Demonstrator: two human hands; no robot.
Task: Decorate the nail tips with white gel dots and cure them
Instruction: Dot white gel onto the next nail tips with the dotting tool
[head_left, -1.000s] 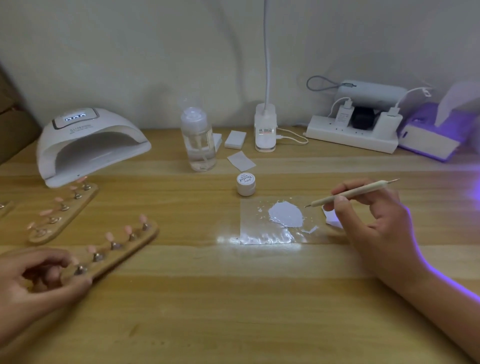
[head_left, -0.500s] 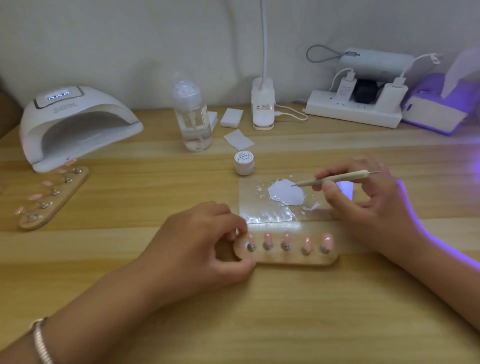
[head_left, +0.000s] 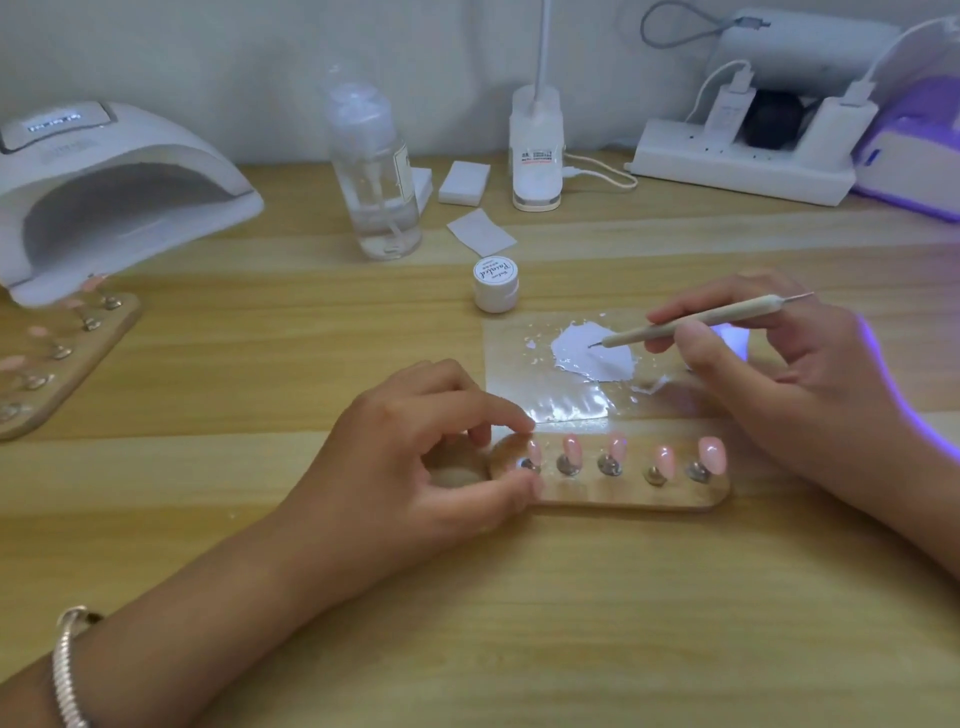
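Note:
A wooden holder (head_left: 623, 491) with several pink nail tips on metal stands lies in front of me on the table. My left hand (head_left: 415, 447) pinches its left end between thumb and fingers. My right hand (head_left: 769, 374) grips a dotting pen (head_left: 696, 322); the pen's fine tip touches the white gel puddle (head_left: 592, 353) on a clear sheet (head_left: 540, 400). A small white gel jar (head_left: 496, 285) stands just behind the sheet. The white curing lamp (head_left: 119, 187) sits at the far left.
A second wooden holder with pink tips (head_left: 62, 358) lies before the lamp. A clear pump bottle (head_left: 376, 171), white pads (head_left: 465, 182), a desk-lamp base (head_left: 536, 150), a power strip (head_left: 743, 166) and a purple device (head_left: 914, 156) line the back edge.
My left hand brought the holder from the left to just in front of the sheet. The pen tip came down into the white gel puddle.

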